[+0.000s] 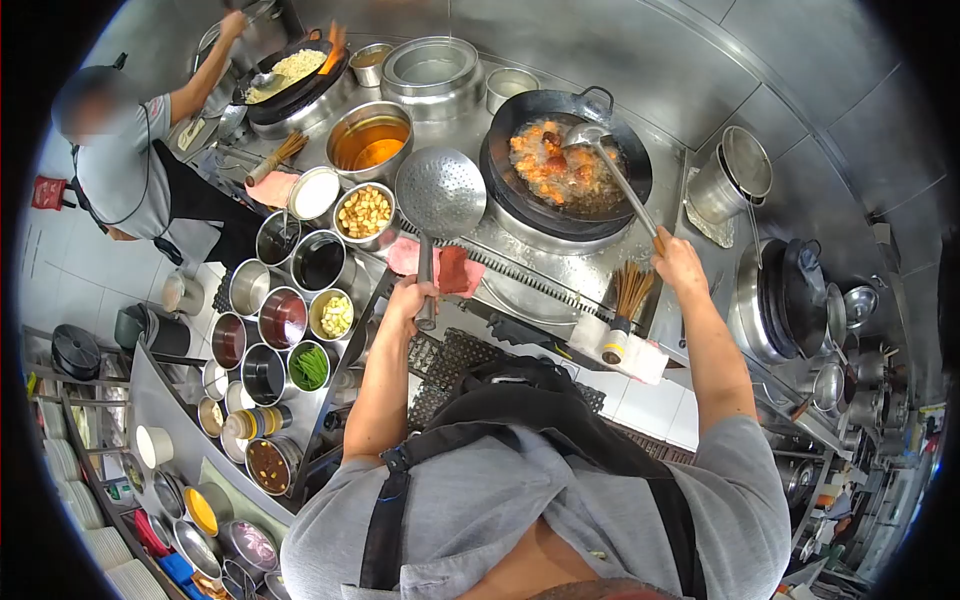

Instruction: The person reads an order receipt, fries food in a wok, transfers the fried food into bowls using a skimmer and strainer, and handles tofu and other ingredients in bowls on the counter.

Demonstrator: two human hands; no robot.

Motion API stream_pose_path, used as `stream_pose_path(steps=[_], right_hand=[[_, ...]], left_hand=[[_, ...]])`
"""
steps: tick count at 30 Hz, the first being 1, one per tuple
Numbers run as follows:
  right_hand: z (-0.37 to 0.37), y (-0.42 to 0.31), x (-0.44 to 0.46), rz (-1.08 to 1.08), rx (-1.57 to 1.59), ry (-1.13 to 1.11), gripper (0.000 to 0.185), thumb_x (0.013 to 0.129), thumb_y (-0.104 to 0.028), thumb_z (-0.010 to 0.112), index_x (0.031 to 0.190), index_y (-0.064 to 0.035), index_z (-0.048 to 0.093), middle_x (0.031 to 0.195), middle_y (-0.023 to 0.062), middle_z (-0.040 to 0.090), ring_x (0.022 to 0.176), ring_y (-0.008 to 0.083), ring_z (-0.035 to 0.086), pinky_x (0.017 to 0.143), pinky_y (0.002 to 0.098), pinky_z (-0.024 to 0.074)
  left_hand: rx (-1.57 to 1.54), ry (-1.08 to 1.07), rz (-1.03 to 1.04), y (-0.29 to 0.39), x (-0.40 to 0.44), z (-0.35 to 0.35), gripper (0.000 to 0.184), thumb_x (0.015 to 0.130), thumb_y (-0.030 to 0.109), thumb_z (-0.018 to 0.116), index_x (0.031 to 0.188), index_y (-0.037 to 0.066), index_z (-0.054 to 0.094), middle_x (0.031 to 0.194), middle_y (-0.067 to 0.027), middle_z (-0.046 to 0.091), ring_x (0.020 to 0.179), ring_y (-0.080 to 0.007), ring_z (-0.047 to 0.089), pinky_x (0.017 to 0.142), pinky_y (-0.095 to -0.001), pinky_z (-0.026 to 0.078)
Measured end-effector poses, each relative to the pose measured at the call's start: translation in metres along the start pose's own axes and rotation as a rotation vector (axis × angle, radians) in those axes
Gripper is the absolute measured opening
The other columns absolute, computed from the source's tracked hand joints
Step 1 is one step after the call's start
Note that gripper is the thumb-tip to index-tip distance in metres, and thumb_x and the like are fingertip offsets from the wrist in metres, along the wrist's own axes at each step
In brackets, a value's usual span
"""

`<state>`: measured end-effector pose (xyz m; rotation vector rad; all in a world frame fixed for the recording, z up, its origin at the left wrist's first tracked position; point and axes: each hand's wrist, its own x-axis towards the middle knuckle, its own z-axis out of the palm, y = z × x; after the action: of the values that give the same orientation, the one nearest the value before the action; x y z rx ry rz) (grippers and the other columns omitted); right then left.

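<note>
My left hand (411, 302) is closed on the handle of a perforated metal skimmer (441, 192), whose round bowl is up beside the wok. A pink and red cloth (458, 270) lies just right of that hand. With fingers wrapped round its wooden end, my right hand (679, 262) holds a long ladle (625, 182). The ladle's head dips into the black wok (497, 165), among orange-brown pieces (540, 165) in bubbling oil.
Left of the skimmer are pots of orange liquid (370, 150), diced pieces (364, 212) and chopped greens (309, 366). A bamboo brush (630, 290) stands near the front edge. At the upper left, another person (130, 160) works over a second wok (290, 75). Stacked pans (780, 300) sit right.
</note>
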<state>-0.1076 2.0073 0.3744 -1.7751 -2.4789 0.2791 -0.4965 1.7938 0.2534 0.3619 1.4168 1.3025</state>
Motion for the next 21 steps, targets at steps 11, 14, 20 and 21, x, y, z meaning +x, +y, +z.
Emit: stream_pose_path(steps=[11, 14, 20, 21], right_hand=[[-0.013, 0.013, -0.027, -0.125, -0.116, 0.032, 0.053, 0.072, -0.008, 0.060, 0.123, -0.0034, 0.046, 0.091, 0.0221, 0.063, 0.089, 0.0385, 0.060, 0.081, 0.0462, 0.0469], [-0.011, 0.021, -0.025, -0.086, -0.084, 0.051, 0.057, 0.071, -0.008, 0.061, 0.126, -0.0042, 0.045, 0.093, 0.0224, 0.063, 0.088, 0.0382, 0.060, 0.080, 0.0464, 0.0470], [-0.003, 0.002, -0.004, -0.051, -0.022, 0.055, 0.053, 0.072, -0.008, 0.061, 0.122, -0.0044, 0.048, 0.096, 0.0230, 0.062, 0.092, 0.0381, 0.059, 0.082, 0.0462, 0.0468], [-0.001, -0.002, 0.001, -0.058, -0.019, 0.054, 0.053, 0.072, -0.008, 0.061, 0.122, -0.0044, 0.048, 0.096, 0.0230, 0.062, 0.092, 0.0381, 0.059, 0.082, 0.0462, 0.0468]], left_hand=[[-0.052, -0.028, -0.039, -0.010, 0.013, -0.004, 0.023, 0.068, 0.000, 0.057, 0.090, -0.003, 0.052, 0.066, -0.0095, 0.056, 0.048, -0.0188, 0.054, 0.044, -0.0307, 0.044], [-0.001, 0.003, -0.018, 0.007, -0.002, 0.007, 0.022, 0.068, 0.000, 0.057, 0.089, -0.003, 0.051, 0.066, -0.0093, 0.056, 0.048, -0.0187, 0.054, 0.044, -0.0305, 0.044], [0.049, 0.014, 0.022, 0.023, -0.009, 0.013, 0.026, 0.068, 0.000, 0.057, 0.093, -0.004, 0.052, 0.067, -0.0096, 0.057, 0.048, -0.0185, 0.054, 0.044, -0.0303, 0.044], [0.049, 0.021, 0.024, 0.026, -0.011, 0.015, 0.026, 0.068, 0.000, 0.057, 0.093, -0.004, 0.052, 0.067, -0.0096, 0.057, 0.048, -0.0185, 0.054, 0.044, -0.0303, 0.044]])
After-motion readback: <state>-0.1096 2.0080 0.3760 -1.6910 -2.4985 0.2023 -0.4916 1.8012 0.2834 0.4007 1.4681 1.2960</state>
